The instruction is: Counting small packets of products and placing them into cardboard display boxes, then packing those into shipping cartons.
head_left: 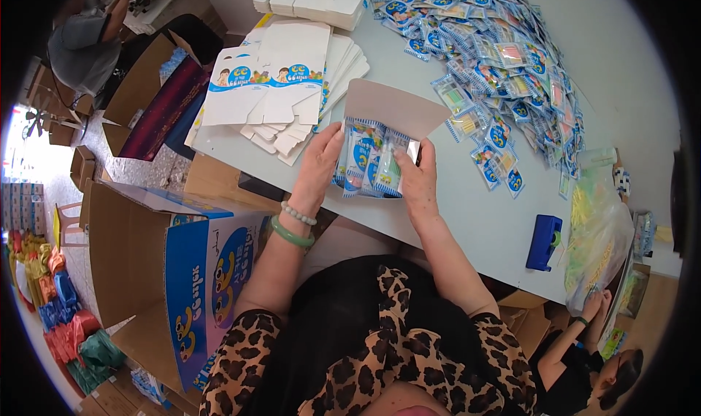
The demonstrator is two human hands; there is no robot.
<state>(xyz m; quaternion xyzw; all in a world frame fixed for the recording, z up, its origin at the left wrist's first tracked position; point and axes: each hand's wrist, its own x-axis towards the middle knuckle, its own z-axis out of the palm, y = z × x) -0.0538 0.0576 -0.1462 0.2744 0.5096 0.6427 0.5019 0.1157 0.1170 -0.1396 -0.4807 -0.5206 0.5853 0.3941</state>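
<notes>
My left hand (318, 162) and my right hand (418, 176) hold a bundle of small blue-and-white sachets (369, 160) between them at the near edge of the pale table (475, 226). The sachets stand side by side inside a half-folded brown-lined carton (391, 106), whose flap rises behind them. My left wrist wears a green bangle and a bead bracelet. A stack of flat printed white-and-blue cartons (281, 80) lies just left of the hands. A large heap of loose sachets (489, 58) spreads over the table to the right and behind.
A blue tape dispenser (544, 242) sits at the table's right front edge, beside a clear bag of yellow-green items (599, 248). An open blue-printed cardboard box (168, 270) stands at my left. Another person (584, 357) sits lower right; another person (91, 36) works at top left.
</notes>
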